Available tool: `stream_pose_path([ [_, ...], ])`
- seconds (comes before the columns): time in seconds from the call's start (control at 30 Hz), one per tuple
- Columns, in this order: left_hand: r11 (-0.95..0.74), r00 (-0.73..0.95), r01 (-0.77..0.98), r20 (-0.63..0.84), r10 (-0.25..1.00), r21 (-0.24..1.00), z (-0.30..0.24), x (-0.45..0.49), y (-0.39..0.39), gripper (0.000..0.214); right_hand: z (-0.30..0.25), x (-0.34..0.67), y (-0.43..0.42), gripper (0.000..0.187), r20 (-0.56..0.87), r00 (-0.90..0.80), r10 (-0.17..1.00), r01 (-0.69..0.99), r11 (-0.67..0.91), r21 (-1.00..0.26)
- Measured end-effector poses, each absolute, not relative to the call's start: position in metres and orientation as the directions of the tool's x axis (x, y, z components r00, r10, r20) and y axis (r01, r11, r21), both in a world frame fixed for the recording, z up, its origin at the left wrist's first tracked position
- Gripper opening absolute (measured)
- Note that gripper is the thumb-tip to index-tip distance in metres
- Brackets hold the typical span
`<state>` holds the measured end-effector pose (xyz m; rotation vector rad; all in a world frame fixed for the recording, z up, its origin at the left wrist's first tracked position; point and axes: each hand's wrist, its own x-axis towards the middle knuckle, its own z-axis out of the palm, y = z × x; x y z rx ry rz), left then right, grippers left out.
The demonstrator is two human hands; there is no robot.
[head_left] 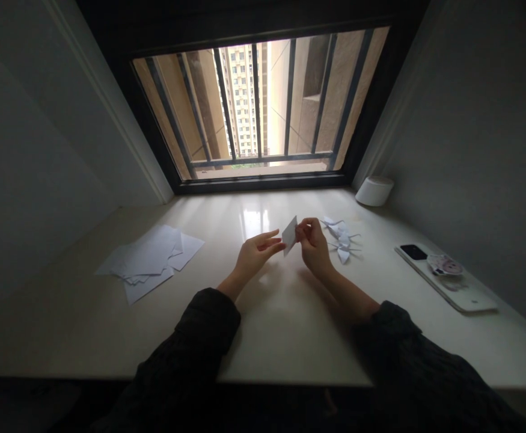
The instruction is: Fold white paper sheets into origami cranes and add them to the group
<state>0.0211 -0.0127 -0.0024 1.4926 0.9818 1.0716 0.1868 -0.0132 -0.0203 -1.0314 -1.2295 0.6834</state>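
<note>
I register the held piece (290, 236) as matt paper, the countertop (274, 352) as smooth and glossy, the sleeves (211, 319) as matt cloth.

Place: likely home | barred window (256, 102) | tower block (243, 96) outside | pale ledge (272, 337)

1 camera gives the view, worn on the head, above and behind the near edge of the desk (290, 343). It faces forward and down, across the desktop to the window (260, 108) at the far edge. It takes in both far corners; the near ones run out at the sides. The left hand (258, 255) and right hand (314, 246) sit mid-frame, at about arm's reach. Below the near edge, perhaps the wearer's lap shows, but it is too dark to be sure.
</note>
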Motion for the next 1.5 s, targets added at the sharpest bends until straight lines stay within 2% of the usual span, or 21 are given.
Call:
stream_pose_path([
  [0.07, -0.216, 0.249, 0.114, 0.183, 0.951, 0.97, -0.003, 0.021, -0.013, 0.038, -0.018, 0.187, -0.018, 0.012, 0.457, 0.141, 0.878, 0.289, 0.406, -0.867],
  [0.17, -0.219, 0.201, 0.188, 0.18, 0.963, 0.957, -0.006, 0.02, -0.012, 0.034, -0.016, 0.185, -0.024, 0.01, 0.457, -0.009, 0.889, 0.375, 0.427, -0.823],
  [0.27, -0.157, 0.166, 0.165, 0.13, 0.977, 0.974, -0.008, 0.019, -0.01, 0.034, -0.017, 0.183, -0.023, 0.015, 0.432, -0.026, 0.902, 0.322, 0.417, -0.85],
  [0.47, 0.029, 0.043, -0.038, -0.027, 0.999, 0.999, -0.004, 0.017, -0.008, 0.036, -0.024, 0.181, -0.017, 0.037, 0.387, -0.03, 0.922, 0.122, 0.387, -0.914],
  [0.57, 0.051, 0.054, -0.119, -0.045, 0.998, 0.992, -0.004, 0.017, -0.007, 0.038, -0.024, 0.18, -0.016, 0.039, 0.397, -0.03, 0.917, 0.06, 0.398, -0.915],
  [0.73, -0.062, 0.024, -0.113, 0.065, 0.998, 0.992, -0.008, 0.021, -0.008, 0.056, -0.021, 0.181, -0.014, 0.029, 0.371, 0.031, 0.928, -0.037, 0.372, -0.928],
  [0.9, -0.284, 0.07, -0.04, 0.286, 0.956, 0.958, -0.004, 0.021, -0.014, 0.082, -0.018, 0.182, -0.015, 0.032, 0.292, 0.042, 0.955, -0.035, 0.294, -0.955],
  [1.03, -0.413, 0.134, 0.099, 0.399, 0.907, 0.906, 0.0, 0.018, -0.015, 0.064, -0.015, 0.182, -0.018, 0.038, 0.284, 0.028, 0.959, -0.044, 0.285, -0.958],
  [1.2, -0.447, 0.182, 0.172, 0.418, 0.89, 0.878, 0.002, 0.016, -0.014, 0.038, -0.015, 0.183, -0.018, 0.038, 0.264, 0.018, 0.964, -0.059, 0.264, -0.963],
  [1.5, -0.504, 0.175, 0.254, 0.473, 0.864, 0.826, 0.003, 0.016, -0.015, 0.025, -0.016, 0.182, -0.018, 0.032, 0.283, 0.033, 0.959, -0.034, 0.284, -0.958],
])
